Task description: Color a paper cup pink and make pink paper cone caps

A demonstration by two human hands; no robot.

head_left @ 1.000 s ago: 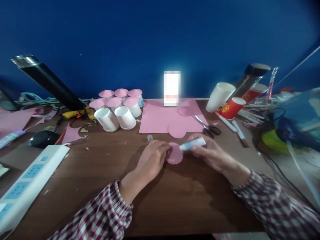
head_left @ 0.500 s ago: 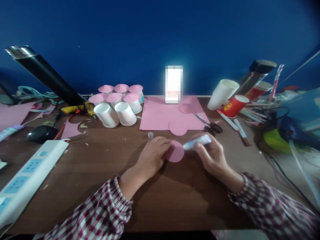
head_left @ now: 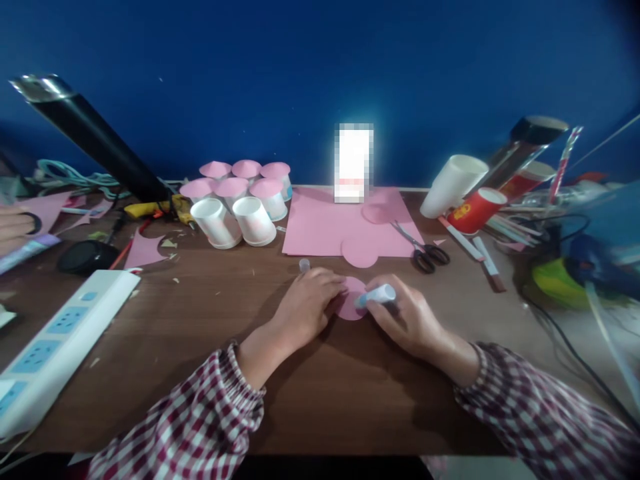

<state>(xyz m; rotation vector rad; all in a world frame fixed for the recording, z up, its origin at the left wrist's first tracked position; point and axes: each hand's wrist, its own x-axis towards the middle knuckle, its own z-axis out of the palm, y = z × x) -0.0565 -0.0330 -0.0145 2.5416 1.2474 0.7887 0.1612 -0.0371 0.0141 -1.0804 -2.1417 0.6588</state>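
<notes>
A pink paper circle (head_left: pixel 352 308) lies on the brown table, its left edge under the fingertips of my left hand (head_left: pixel 307 303), which are pressed together on it. My right hand (head_left: pixel 407 313) is closed round a white and blue glue stick (head_left: pixel 379 295), tilted so that its tip touches the circle's right part. A small clear cap (head_left: pixel 305 265) stands just beyond my left hand. Farther back, another pink circle (head_left: pixel 360 251) overlaps the front edge of a pink paper stack (head_left: pixel 315 223).
Scissors (head_left: pixel 425 252) lie right of the stack. Several cups with pink cone tops (head_left: pixel 233 187) and two bare white cups (head_left: pixel 216 223) stand back left. A power strip (head_left: pixel 65 340) lies left. Another person's hand (head_left: pixel 15 227) shows at the left edge. A red cup (head_left: pixel 477 211) lies back right.
My right hand has moved left, bringing the glue stick's tip from beside the pink circle onto it. Another person's hand has appeared at the far left. The view has shifted slightly.
</notes>
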